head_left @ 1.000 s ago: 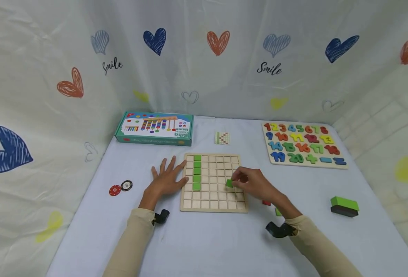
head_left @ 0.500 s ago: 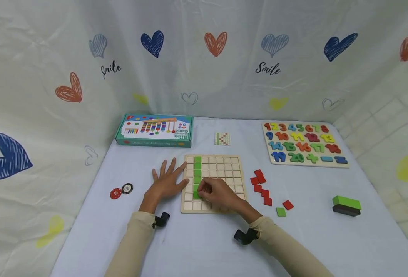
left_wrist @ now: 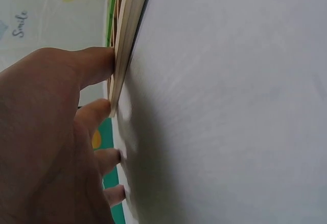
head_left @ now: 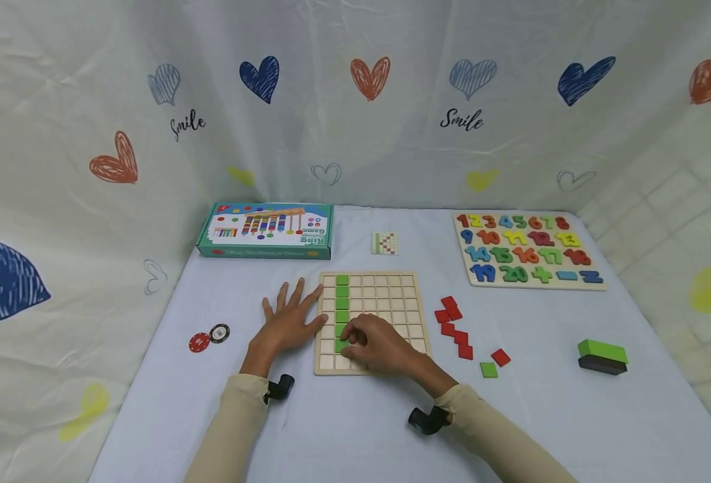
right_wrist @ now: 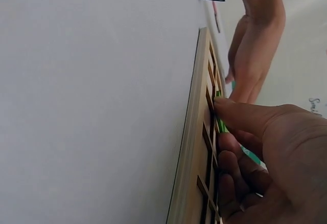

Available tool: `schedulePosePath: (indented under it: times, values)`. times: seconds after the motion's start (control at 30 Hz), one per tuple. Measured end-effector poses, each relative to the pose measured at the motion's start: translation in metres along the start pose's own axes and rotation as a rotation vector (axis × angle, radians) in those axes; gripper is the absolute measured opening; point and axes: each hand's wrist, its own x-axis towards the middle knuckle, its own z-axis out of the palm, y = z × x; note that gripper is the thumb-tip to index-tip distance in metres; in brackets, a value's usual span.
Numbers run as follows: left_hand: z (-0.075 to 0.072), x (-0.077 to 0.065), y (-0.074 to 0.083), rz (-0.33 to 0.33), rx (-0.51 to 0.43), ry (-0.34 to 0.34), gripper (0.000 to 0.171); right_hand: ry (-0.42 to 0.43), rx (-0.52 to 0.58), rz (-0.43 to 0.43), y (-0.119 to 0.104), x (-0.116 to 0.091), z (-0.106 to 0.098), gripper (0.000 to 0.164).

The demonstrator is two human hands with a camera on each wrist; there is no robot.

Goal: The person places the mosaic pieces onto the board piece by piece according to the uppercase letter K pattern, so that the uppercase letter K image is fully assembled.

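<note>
A wooden grid board (head_left: 392,275) lies flat in the head view, with a column of several green square tiles (head_left: 342,303) in its second column from the left. My left hand (head_left: 286,329) rests spread at the board's left side; in the left wrist view its thumb (left_wrist: 97,65) and a finger touch the board's edge (left_wrist: 125,45). My right hand (head_left: 379,345) is over the lower left of the board. Its thumb and curled forefinger pinch a green tile (head_left: 340,346) at the column's near end. The right wrist view shows this tile (right_wrist: 220,119) edge-on at the fingertips, partly hidden.
Several red tiles (head_left: 465,352) and one loose green tile (head_left: 489,369) lie right of the board. Behind it are a small pattern card (head_left: 385,243), a ring game box (head_left: 265,231) and a number puzzle (head_left: 530,251). Two chips (head_left: 199,342) lie left; a green-and-black block (head_left: 602,357) lies right.
My right hand carried a green tile leftward across the board to the green column, then shifted slightly toward the near edge. My left hand has stayed at the board's left side.
</note>
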Motion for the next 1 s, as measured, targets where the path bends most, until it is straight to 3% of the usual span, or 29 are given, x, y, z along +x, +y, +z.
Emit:
schedulePosePath:
  times: [0.27,0.5,0.77,1.0]
  values:
    - [-0.001,-0.001,0.001,-0.004,0.000,-0.005,0.072,-0.010,0.015,0.003,0.000,0.002,-0.003,0.020]
    - [0.004,0.003,-0.005,-0.007,-0.010,-0.013,0.074,-0.029,0.162,0.003,0.000,-0.006,-0.018,0.026]
    - [0.003,0.000,-0.003,-0.007,-0.032,-0.001,0.074,0.046,0.083,0.057,0.017,-0.040,-0.066,0.024]
    - [0.000,-0.001,0.000,-0.006,-0.037,-0.009,0.073,-0.007,-0.045,0.140,0.043,-0.086,-0.117,0.025]
